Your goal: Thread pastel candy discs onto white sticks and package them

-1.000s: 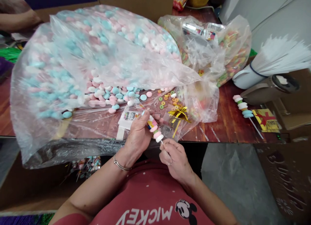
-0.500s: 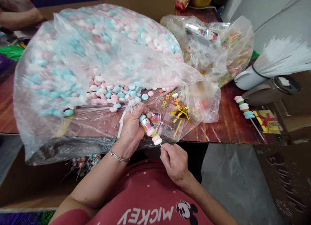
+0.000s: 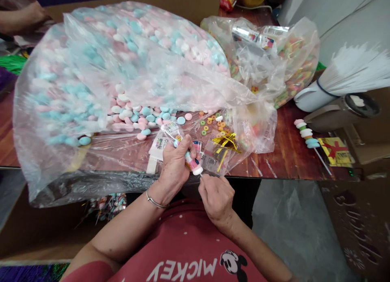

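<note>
My left hand (image 3: pixel 174 164) is closed round a candy skewer (image 3: pixel 193 164) of pink, white and blue discs, partly inside a small clear printed bag (image 3: pixel 166 135). My right hand (image 3: pixel 217 198) pinches the thin white stick at the skewer's lower end, just off the table's front edge. Right behind my hands, a big clear plastic bag (image 3: pixel 91 74) full of pink, blue and white candy discs lies open, with loose discs (image 3: pixel 143 119) spilling at its mouth. Small coloured ring candies (image 3: pixel 211 125) and gold twist ties (image 3: pixel 224 143) lie to the right of my left hand.
A finished candy skewer (image 3: pixel 306 135) lies on the wooden table (image 3: pixel 289 156) at the right, near a yellow and red card (image 3: pixel 336 151). A bundle of white sticks (image 3: pixel 350 70) and a second bag of coloured rings (image 3: pixel 283 66) lie behind. Another person's arm (image 3: pixel 21 20) rests at the far left.
The skewer has slid deeper into my left hand and the small bag, so fewer discs show. My right hand has moved up close behind it.
</note>
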The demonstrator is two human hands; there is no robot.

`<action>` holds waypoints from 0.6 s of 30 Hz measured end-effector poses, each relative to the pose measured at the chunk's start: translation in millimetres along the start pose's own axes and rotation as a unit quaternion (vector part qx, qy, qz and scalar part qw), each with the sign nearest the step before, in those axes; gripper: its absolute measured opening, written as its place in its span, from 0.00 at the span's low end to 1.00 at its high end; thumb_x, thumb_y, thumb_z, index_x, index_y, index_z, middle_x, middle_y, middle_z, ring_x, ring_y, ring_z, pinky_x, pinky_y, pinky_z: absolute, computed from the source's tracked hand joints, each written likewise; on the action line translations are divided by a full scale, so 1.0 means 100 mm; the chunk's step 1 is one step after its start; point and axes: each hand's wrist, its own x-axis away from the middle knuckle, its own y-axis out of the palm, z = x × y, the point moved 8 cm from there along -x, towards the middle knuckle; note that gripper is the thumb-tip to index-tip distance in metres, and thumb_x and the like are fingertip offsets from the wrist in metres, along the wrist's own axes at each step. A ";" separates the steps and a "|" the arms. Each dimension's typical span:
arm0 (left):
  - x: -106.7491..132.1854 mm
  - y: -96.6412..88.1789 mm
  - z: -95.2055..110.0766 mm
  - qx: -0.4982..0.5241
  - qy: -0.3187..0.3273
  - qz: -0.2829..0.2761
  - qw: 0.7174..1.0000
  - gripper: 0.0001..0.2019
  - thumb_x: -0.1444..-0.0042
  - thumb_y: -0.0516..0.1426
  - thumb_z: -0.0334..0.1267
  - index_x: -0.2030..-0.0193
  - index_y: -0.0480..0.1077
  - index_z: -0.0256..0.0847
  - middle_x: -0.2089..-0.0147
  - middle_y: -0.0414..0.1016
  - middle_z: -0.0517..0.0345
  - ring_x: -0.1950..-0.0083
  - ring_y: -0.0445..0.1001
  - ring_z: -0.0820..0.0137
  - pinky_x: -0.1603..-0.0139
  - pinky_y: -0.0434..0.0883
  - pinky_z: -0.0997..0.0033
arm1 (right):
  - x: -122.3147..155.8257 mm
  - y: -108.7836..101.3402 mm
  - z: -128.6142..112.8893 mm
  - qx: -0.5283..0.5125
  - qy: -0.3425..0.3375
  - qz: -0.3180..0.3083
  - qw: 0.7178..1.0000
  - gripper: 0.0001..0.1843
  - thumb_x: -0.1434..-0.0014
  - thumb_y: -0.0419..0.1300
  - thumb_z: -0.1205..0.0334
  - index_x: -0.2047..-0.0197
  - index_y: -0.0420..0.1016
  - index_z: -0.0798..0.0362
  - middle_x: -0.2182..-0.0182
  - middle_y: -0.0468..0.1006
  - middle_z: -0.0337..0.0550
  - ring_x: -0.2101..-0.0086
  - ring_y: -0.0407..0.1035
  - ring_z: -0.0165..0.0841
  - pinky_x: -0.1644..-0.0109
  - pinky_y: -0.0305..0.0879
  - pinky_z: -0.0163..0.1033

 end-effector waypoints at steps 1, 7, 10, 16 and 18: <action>0.03 0.02 -0.05 -0.001 -0.008 -0.007 1.000 0.20 0.59 0.71 0.42 0.73 0.63 0.39 0.81 0.62 0.70 0.82 0.61 0.80 0.80 0.65 0.78 | -0.02 0.02 0.04 -0.034 0.033 -0.006 0.999 0.09 0.36 0.52 0.70 0.65 0.72 0.55 0.80 0.70 0.36 0.78 0.62 0.28 0.70 0.56 0.37; 0.24 0.06 -0.31 -0.012 -0.040 -0.027 0.999 0.15 0.56 0.69 0.41 0.70 0.68 0.37 0.80 0.67 0.67 0.79 0.65 0.79 0.73 0.68 0.77 | 0.10 0.45 0.36 -0.445 0.391 -0.090 0.801 0.12 0.36 0.52 0.55 0.69 0.65 0.51 0.83 0.55 0.28 0.84 0.49 0.23 0.81 0.47 0.31; 0.27 0.01 -0.31 -0.014 -0.052 -0.015 0.998 0.18 0.59 0.71 0.42 0.65 0.71 0.37 0.76 0.72 0.64 0.74 0.71 0.76 0.70 0.68 0.77 | 0.15 0.52 0.36 -0.535 0.443 -0.082 0.715 0.12 0.39 0.56 0.53 0.68 0.67 0.52 0.85 0.54 0.26 0.84 0.46 0.22 0.81 0.44 0.31; 0.00 -0.05 0.10 0.005 -0.015 -0.012 1.000 0.27 0.60 0.67 0.59 0.65 0.73 0.36 0.69 0.78 0.53 0.65 0.78 0.64 0.63 0.74 0.66 | 0.13 0.43 0.35 -0.506 0.409 -0.104 0.752 0.13 0.39 0.56 0.54 0.72 0.67 0.52 0.85 0.59 0.29 0.83 0.51 0.23 0.79 0.48 0.30; -0.08 -0.07 0.20 0.002 -0.007 0.001 1.000 0.23 0.58 0.68 0.54 0.66 0.72 0.36 0.71 0.77 0.56 0.69 0.78 0.66 0.65 0.74 0.68 | 0.12 0.41 0.33 -0.481 0.398 -0.121 0.772 0.13 0.39 0.55 0.53 0.71 0.67 0.52 0.85 0.60 0.29 0.83 0.52 0.23 0.79 0.50 0.30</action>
